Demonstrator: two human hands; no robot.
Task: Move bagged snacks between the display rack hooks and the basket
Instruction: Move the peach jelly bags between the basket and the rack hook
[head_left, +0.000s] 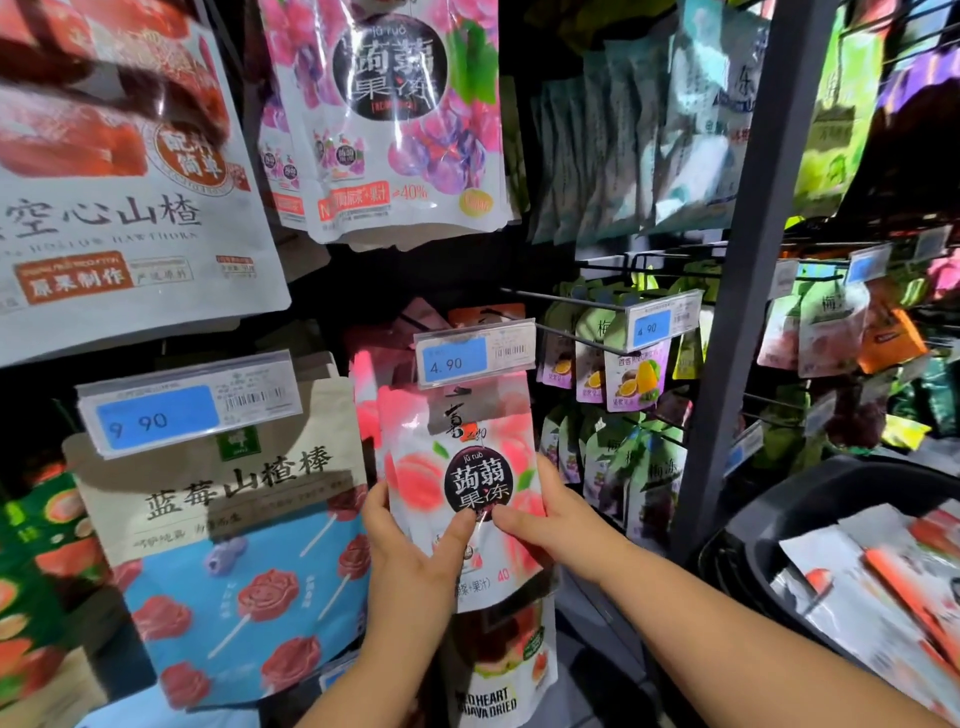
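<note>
I hold the peach jelly bag (462, 483) with both hands, a little below the middle of the frame. My left hand (410, 545) grips its left edge: the thumb presses on the front, just under the black round label, and the other fingers go behind the bag. My right hand (550, 519) grips the right edge in the same way, thumb on the front and fingers hidden behind, so the two thumbs almost meet on the label. The bag stands upright, and its top reaches up behind the 4.90 price tag (475, 353) at the end of a hook. I cannot tell whether the bag hangs on that hook or not. More pink bags of the same kind are just behind it. To the left hangs a big blueberry hawthorn bag (234, 545) under a 9.90 price tag (187, 405), and directly below my bag is a dried guava bag (498, 670). In the upper middle of the frame hangs a purple grape jelly bag (400, 119). The dark basket (831, 499) is at the lower right, past the grey rack post (748, 249) and well apart from my hands. White and orange-red bags (857, 597) lie inside it.
</note>
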